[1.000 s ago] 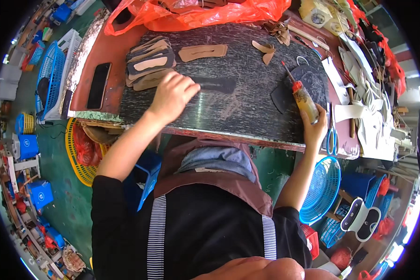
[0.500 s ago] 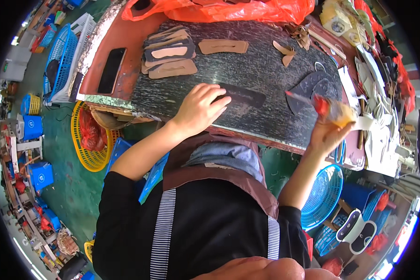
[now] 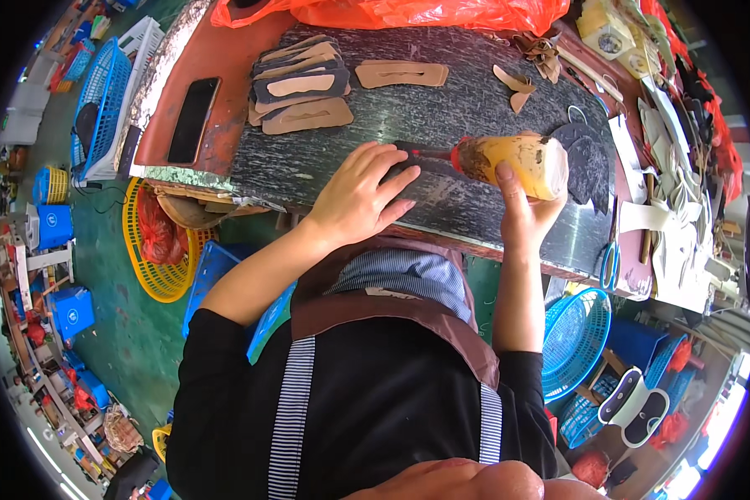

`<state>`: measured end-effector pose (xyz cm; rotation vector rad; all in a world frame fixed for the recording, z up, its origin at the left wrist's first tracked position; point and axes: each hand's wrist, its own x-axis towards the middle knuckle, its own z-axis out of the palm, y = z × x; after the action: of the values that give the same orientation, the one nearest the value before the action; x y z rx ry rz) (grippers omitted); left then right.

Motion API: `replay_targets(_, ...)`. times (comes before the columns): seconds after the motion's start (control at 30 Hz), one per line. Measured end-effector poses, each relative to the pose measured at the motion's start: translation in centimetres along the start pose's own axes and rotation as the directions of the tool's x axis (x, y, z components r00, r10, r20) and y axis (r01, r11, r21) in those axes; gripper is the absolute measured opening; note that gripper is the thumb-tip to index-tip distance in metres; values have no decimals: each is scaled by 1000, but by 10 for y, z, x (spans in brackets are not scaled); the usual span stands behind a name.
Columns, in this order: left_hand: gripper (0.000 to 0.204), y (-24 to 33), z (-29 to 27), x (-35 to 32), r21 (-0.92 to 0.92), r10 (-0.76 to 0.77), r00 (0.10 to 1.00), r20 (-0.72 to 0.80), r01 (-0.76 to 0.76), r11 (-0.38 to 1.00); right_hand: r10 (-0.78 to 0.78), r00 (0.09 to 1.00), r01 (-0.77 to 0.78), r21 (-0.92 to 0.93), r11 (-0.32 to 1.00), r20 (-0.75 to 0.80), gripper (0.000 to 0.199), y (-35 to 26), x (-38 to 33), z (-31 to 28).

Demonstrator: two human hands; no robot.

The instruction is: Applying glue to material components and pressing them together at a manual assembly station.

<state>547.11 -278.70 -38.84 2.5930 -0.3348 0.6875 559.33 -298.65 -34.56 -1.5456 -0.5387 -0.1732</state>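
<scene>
My left hand (image 3: 365, 193) lies on the near-left part of the dark worktop, fingers stretched out, fingertips at the left end of a dark flat strip (image 3: 438, 172). In my right hand (image 3: 532, 218) is a tipped-over squeeze bottle (image 3: 532, 155), yellowish with brown stains and a red collar. Its thin nozzle points left over the strip, its tip close to my left fingertips. Whether the tip touches the strip I cannot tell. Beyond my left hand sits a fanned pile of tan and dark cut pieces (image 3: 308, 117), with a few tan pieces (image 3: 402, 75) beside it.
A phone (image 3: 194, 121) lies on the reddish left part of the table. Tan scraps (image 3: 517, 87) and dark pieces (image 3: 582, 162) are on the right, with blue-handled scissors (image 3: 611, 267) at the edge. Red plastic (image 3: 392, 12) borders the back. Baskets, one yellow (image 3: 133, 237), stand below.
My right hand has swung the bottle leftward and down, so its nozzle now reaches over the dark strip. My left hand stays nearly in place on the strip's end.
</scene>
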Motion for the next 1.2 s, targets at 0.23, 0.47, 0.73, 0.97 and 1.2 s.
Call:
replay_targets(0.23, 39, -3, 1, -3, -31, 0, 1000, -16, 0, 1000, -31, 999, 33, -40, 999, 28, 54, -4, 1, 5)
replay_targets(0.47, 38, -3, 1, -3, -36, -2, 1000, -18, 1, 999, -53, 998, 55, -65, 996, 20, 54, -5, 3, 10)
replay_targets(0.73, 38, -2, 1, -3, -49, -5, 1000, -16, 4, 999, -62, 997, 66, -92, 994, 48, 55, -9, 3, 8)
replay_targets(0.97, 38, -1, 0, -2, -62, 0, 1000, -22, -1, 998, -52, 997, 57, -99, 993, 57, 56, -12, 1, 1)
replay_targets(1.2, 38, -2, 1, -3, -60, -2, 1000, -11, 1, 998, -70, 998, 68, -148, 987, -6, 56, -7, 1, -17)
